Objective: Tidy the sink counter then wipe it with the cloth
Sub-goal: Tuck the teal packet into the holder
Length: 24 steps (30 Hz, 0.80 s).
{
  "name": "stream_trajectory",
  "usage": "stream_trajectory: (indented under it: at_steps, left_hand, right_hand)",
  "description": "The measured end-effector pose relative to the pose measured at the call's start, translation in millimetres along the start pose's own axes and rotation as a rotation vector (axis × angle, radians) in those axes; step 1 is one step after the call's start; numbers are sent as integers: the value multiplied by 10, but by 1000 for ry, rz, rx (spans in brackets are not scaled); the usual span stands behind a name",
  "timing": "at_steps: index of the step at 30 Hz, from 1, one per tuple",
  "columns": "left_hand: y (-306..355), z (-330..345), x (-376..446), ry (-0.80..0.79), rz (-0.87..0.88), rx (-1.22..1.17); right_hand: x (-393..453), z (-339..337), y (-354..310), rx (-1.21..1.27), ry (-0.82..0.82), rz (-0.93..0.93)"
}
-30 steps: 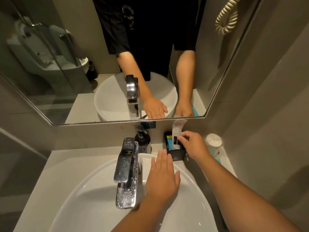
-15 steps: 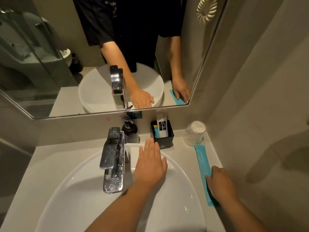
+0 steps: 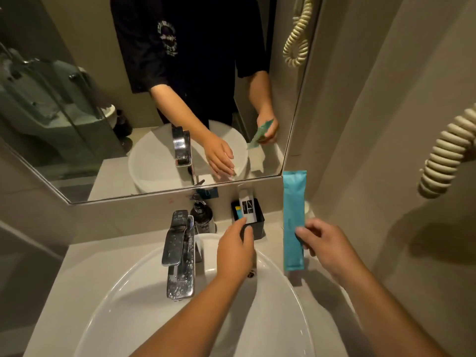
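Both forearms are bare from the elbow down, the left hand [image 3: 235, 249] and right hand [image 3: 325, 244] without rings, watch or gloves. The mirror shows a black short-sleeved shirt [image 3: 195, 47] (loose, sleeves ending near the elbow) with a pale round printed emblem [image 3: 167, 37] on the chest, its lettering unreadable.

Left hand [image 3: 235, 249] extended forward, palm down, fingers [image 3: 242, 228] loosely together. Right hand [image 3: 325, 244] raised, fingers pinched on a held item. Both forearms reach in from the bottom edge.
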<state>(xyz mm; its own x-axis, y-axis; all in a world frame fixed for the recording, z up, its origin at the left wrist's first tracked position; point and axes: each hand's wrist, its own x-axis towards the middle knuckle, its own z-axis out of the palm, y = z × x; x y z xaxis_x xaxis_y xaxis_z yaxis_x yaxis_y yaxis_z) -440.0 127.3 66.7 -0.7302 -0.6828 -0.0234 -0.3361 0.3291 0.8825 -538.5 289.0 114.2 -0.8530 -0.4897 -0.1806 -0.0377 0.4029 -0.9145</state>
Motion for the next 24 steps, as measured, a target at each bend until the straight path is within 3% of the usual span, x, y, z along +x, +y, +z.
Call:
stream_trajectory:
  at_steps: [4, 7, 10, 12, 14, 16, 18, 24]
  left_hand:
    - [501, -110, 244, 112, 14, -206]
    - [665, -122, 387, 93, 23, -238]
    - [688, -128, 497, 74, 56, -224]
    - [624, -170, 602, 110, 47, -140]
    - [573, -226, 700, 111, 33, -112]
    - [546, -256, 766, 39, 37, -130]
    - [516, -257, 809, 3, 64, -105]
    - [386, -138, 836, 148, -18, -149]
  right_hand:
    - [439, 267, -422, -51, 87, -164]
    - [576, 523, -490, -370, 285, -303]
    - [589, 745, -393, -612, 216, -457]
    - [624, 765, -284, -552, 128, -537]
    - [702, 707, -227, -352, 140, -535]
    - [835, 635, -222, -157, 144, -377]
    - [978, 611, -254, 20, 22, -235]
    - [1198, 694, -214, 22, -33, -246]
